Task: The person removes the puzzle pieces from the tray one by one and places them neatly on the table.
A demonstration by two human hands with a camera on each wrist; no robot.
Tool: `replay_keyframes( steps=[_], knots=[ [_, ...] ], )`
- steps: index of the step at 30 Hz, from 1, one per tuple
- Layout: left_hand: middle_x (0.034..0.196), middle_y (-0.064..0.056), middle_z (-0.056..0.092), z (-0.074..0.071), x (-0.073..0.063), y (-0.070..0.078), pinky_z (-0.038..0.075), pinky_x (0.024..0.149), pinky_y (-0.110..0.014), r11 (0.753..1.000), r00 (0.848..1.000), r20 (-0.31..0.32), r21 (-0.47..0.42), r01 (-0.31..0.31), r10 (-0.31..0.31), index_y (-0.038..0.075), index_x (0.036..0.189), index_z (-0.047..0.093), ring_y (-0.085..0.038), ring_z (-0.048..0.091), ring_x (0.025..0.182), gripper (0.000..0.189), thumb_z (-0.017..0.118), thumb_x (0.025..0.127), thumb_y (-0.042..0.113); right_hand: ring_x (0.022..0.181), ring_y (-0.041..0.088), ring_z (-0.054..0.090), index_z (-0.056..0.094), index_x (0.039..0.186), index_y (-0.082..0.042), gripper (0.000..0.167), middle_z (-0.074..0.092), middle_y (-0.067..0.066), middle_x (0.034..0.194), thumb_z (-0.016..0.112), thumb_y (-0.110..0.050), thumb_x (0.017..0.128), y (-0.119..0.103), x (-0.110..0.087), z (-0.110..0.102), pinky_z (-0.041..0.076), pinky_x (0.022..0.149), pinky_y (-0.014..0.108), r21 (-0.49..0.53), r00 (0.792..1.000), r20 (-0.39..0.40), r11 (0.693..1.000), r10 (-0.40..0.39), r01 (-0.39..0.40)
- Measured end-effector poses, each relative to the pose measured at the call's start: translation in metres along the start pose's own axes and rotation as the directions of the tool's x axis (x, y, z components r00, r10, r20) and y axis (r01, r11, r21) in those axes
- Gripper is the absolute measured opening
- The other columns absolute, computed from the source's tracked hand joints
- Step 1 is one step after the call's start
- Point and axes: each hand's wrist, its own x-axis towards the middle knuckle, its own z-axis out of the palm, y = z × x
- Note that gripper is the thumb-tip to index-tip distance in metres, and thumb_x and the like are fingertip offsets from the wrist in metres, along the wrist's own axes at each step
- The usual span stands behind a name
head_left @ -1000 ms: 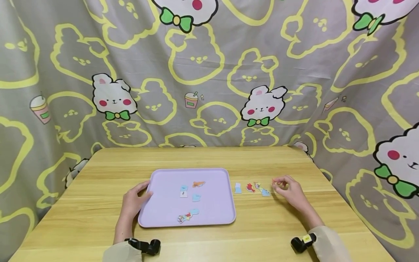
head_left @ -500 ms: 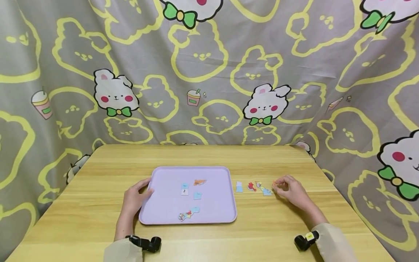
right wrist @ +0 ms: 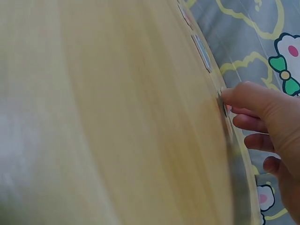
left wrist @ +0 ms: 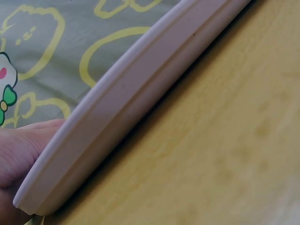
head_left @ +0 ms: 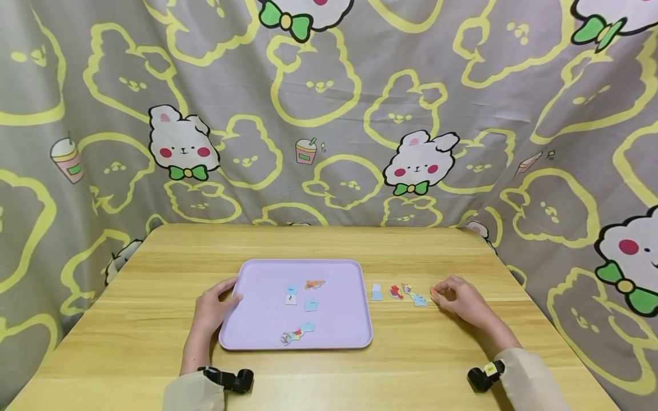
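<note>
A lilac tray (head_left: 339, 328) lies on the wooden table, its left rim gripped by my left hand (head_left: 212, 308), the thumb over the edge. The left wrist view shows the tray's side wall (left wrist: 108, 108) with part of that hand (left wrist: 21, 152) behind it. To the right of the tray, my right hand (head_left: 465, 299) pinches a small orange puzzle piece (head_left: 433, 293) at the tabletop; the fingers cover most of it. In the right wrist view, thumb and fingertips (right wrist: 229, 97) meet at this piece. On the tray rest an orange piece (head_left: 315, 283) and a joined multicoloured strip (head_left: 297, 333).
Blue-and-white pieces (head_left: 291, 294) and a light-blue one (head_left: 311, 305) also lie on the tray. Between tray and right hand sit a blue-and-white piece (head_left: 377, 292), a red one (head_left: 396, 291) and a multicoloured one (head_left: 415, 297). A patterned curtain (head_left: 329, 114) hangs behind the table.
The head view has shifted slightly, raising the scene a little in the frame. Both hands keep their holds, and the pieces stay in place.
</note>
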Motion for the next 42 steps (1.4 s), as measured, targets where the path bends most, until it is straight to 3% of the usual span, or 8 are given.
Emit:
replay_keyframes(
  steps=[11, 19, 33, 42],
  knots=[
    [0.15, -0.019, 0.045, 0.0, 0.002, 0.0, 0.026, 0.119, -0.057, 1.0, 1.0, 0.002, -0.013, 0.006, -0.006, 0.007, 0.144, 0.049, -0.042, 0.031, 0.145, 0.05, 0.062, 0.096, 0.015, 0.077, 0.008, 0.052, 0.075, 0.096, -0.01, 0.015, 0.063, -0.004, 0.086, 0.076, -0.017, 0.083, 0.0, 0.001, -0.003, 0.045, 0.067, 0.025, -0.012, 0.999, 0.044, 1.0, -0.018, 0.019],
    [0.15, -0.019, 0.045, -0.001, 0.002, 0.001, 0.027, 0.119, -0.057, 1.0, 1.0, -0.005, -0.008, -0.001, 0.001, 0.007, 0.143, 0.049, -0.043, 0.032, 0.144, 0.05, 0.062, 0.095, 0.015, 0.08, 0.006, 0.054, 0.074, 0.1, -0.007, 0.019, 0.065, -0.002, 0.09, 0.077, -0.014, 0.082, -0.007, -0.002, -0.001, 0.047, 0.07, 0.025, 0.028, 0.998, -0.008, 0.997, -0.069, 0.069],
    [0.147, -0.019, 0.048, -0.002, 0.002, -0.001, 0.029, 0.118, -0.057, 1.0, 1.0, -0.011, 0.006, -0.014, 0.014, 0.006, 0.142, 0.051, -0.043, 0.034, 0.143, 0.049, 0.062, 0.095, 0.015, 0.069, 0.005, 0.046, 0.073, 0.1, -0.004, 0.02, 0.063, 0.0, 0.084, 0.077, -0.011, 0.081, -0.048, 0.011, 0.019, 0.04, 0.058, 0.019, 0.137, 0.988, 0.001, 0.978, -0.157, 0.156],
    [0.147, -0.019, 0.048, -0.001, 0.001, -0.002, 0.029, 0.118, -0.057, 1.0, 1.0, -0.013, 0.009, -0.017, 0.017, 0.006, 0.142, 0.051, -0.043, 0.034, 0.142, 0.049, 0.062, 0.095, 0.015, 0.079, 0.012, 0.055, 0.073, 0.102, -0.007, 0.022, 0.066, 0.0, 0.088, 0.077, -0.014, 0.082, -0.08, 0.021, 0.038, 0.049, 0.067, 0.024, 0.2, 0.976, 0.011, 0.956, -0.219, 0.213]
  ],
)
